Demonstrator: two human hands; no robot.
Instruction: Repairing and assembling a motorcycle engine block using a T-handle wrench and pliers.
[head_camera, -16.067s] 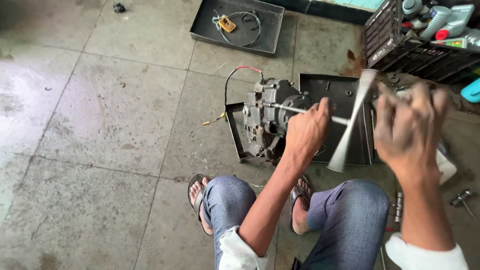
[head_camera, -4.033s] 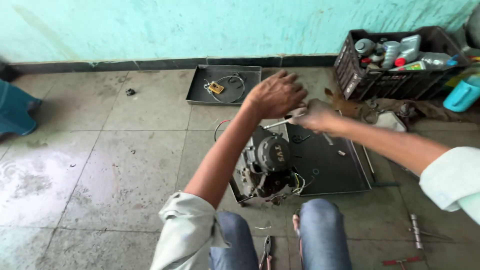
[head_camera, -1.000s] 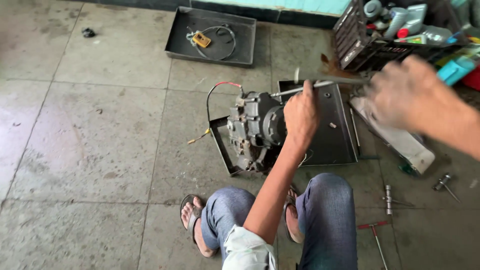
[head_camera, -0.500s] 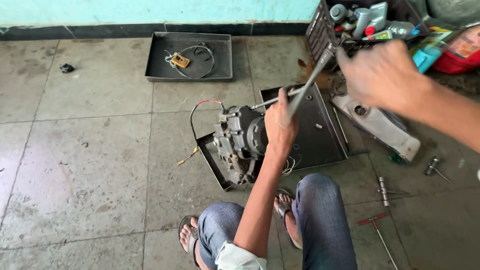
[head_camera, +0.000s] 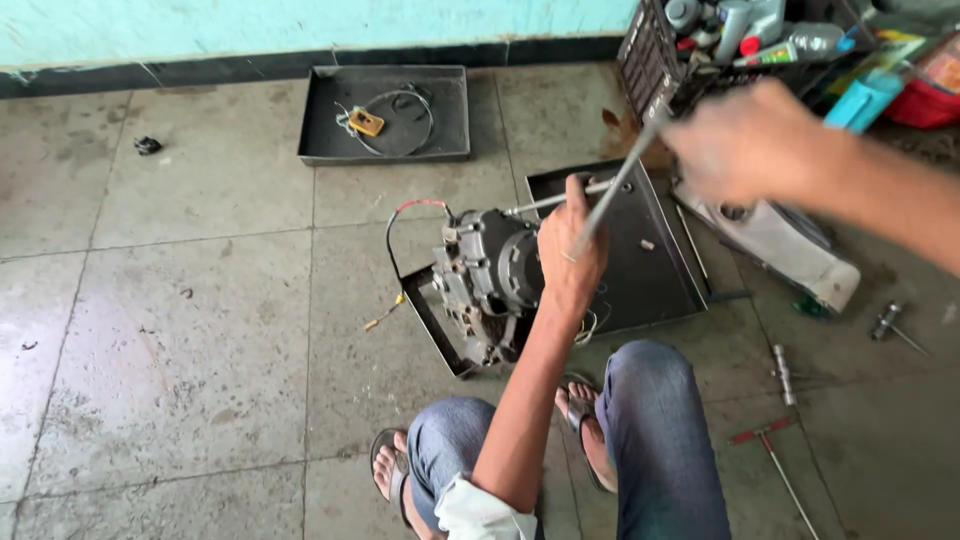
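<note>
A: Where's the engine block (head_camera: 487, 283)?
B: On the near-left corner of the dark metal tray (head_camera: 655, 262), tilted, red wire looping off its top. It sits just left of the left hand (head_camera: 570, 252).
A: Left hand doing what?
B: Resting against the engine's right side, fingers curled round a thin metal rod (head_camera: 553, 202) that pokes out of the engine's top.
A: Right hand (head_camera: 748, 143)?
B: Blurred, raised well right of the engine, closed on a long metal bar (head_camera: 612, 186) slanting down toward the left hand. The bar's lower end lies over that hand.
A: Around the engine?
B: Second tray (head_camera: 385, 116) with a wire coil behind it, black crate (head_camera: 668, 66) of bottles far right, T-handle wrench (head_camera: 768, 446) on the floor right of the knees.
</note>
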